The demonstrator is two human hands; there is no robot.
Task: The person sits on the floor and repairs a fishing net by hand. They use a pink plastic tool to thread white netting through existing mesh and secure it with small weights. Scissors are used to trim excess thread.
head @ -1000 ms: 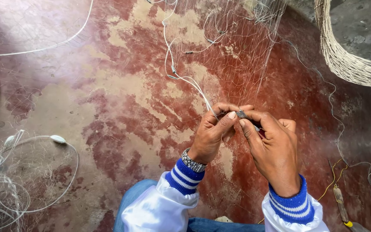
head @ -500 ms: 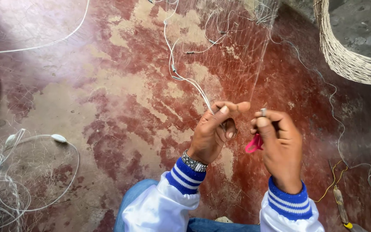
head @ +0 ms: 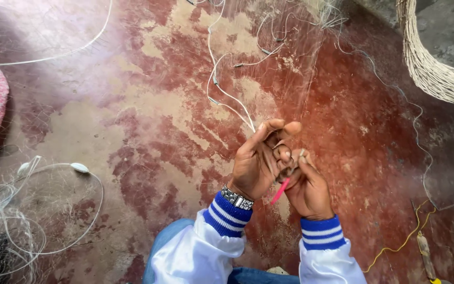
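left hand (head: 261, 160): fingers curled, pinching the cord (head: 226, 94) and net (head: 290, 68)
right hand (head: 307, 186): closed on the red needle (head: 280, 190), touching the left
needle: poking out below the grip

Both arms are covered by white long sleeves of a smooth, slightly glossy fabric. Each sleeve is finished with a ribbed knit cuff in royal blue, on which two narrow white stripes are set. The left cuff (head: 228, 214) is seen creased at the wrist; the right cuff (head: 321, 232) is seen flatter. A metal link bracelet or watch band (head: 237, 198) (silver-coloured, its face not visible) is worn on the left wrist, just above the cuff. Blue denim trousers (head: 166, 244) are seen at the lower edge, between and beside the sleeves. The left hand (head: 261, 158) and right hand (head: 306, 186) are bare; no gloves are worn.
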